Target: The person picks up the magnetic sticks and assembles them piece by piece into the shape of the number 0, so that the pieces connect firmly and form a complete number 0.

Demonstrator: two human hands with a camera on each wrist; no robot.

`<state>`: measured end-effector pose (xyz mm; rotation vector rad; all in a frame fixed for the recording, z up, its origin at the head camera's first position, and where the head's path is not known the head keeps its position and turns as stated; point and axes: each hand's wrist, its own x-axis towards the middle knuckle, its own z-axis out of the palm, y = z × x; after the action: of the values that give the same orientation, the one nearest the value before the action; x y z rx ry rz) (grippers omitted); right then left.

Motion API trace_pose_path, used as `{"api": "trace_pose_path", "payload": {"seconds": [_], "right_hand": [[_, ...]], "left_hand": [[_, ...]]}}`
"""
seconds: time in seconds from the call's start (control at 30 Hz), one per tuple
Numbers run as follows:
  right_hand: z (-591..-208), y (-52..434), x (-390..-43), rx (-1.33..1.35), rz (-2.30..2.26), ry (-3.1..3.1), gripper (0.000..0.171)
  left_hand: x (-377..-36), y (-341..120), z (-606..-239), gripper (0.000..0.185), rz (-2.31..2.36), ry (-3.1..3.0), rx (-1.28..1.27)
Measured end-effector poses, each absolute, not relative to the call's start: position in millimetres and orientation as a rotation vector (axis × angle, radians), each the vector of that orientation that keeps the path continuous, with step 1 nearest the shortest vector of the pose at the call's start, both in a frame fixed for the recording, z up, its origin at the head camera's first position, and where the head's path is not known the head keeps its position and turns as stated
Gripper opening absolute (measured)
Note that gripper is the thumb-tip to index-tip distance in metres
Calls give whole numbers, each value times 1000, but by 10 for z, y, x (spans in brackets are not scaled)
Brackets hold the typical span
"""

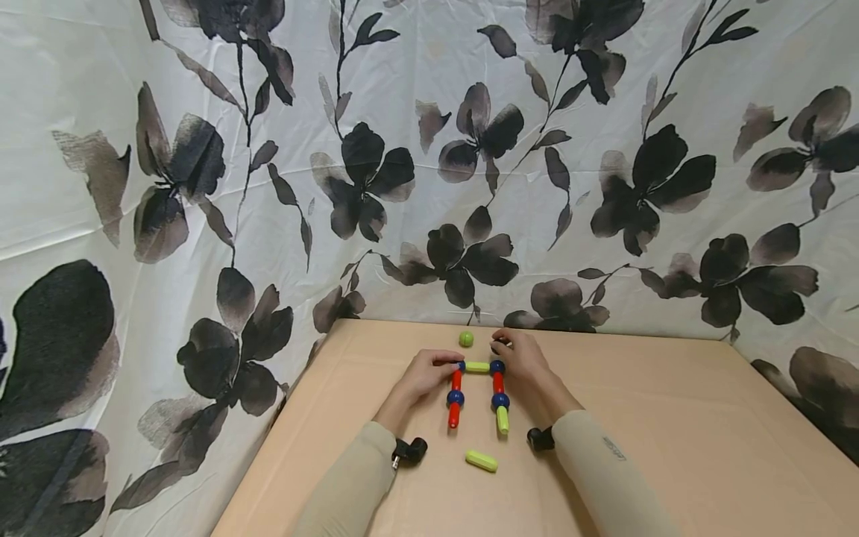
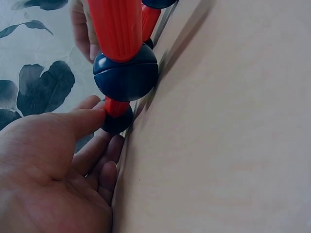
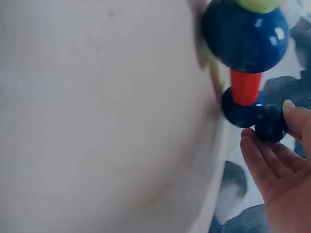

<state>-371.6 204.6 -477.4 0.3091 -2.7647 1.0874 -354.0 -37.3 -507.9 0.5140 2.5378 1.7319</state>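
A frame of red and yellow-green rods joined by blue balls lies on the table. My left hand [image 1: 427,373] pinches the far-left blue ball [image 2: 118,122] between thumb and fingers, where a red rod meets it. Between the two far corners runs a yellow-green rod [image 1: 477,367]. Just beyond the far-right corner ball [image 1: 496,366], my right hand [image 1: 525,358] holds a separate blue ball [image 3: 270,125] in its fingertips. That ball appears right beside the corner ball in the right wrist view; whether they touch I cannot tell. Nearer me, the frame's legs end in a red rod [image 1: 453,415] and a yellow-green rod [image 1: 502,421].
A green ball [image 1: 466,338] sits near the far edge of the table [image 1: 644,418], behind the frame. One loose yellow-green rod [image 1: 481,461] lies between my forearms. A white cloth with dark flowers [image 1: 403,194] hangs behind the table.
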Motion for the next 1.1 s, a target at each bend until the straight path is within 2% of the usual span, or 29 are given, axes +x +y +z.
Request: {"api": "trace_pose_path", "payload": {"seconds": [0.6,1.1], "right_hand": [[-4449,2178,-3168,823,1282,-2598,32],[-4279,2327,-3058,975,1323,-2766,29]], "left_hand": [[-3541,-385,-5065,23,1722,2554,543],[-3517,-380,-5066,23,1761,2516,536]]}}
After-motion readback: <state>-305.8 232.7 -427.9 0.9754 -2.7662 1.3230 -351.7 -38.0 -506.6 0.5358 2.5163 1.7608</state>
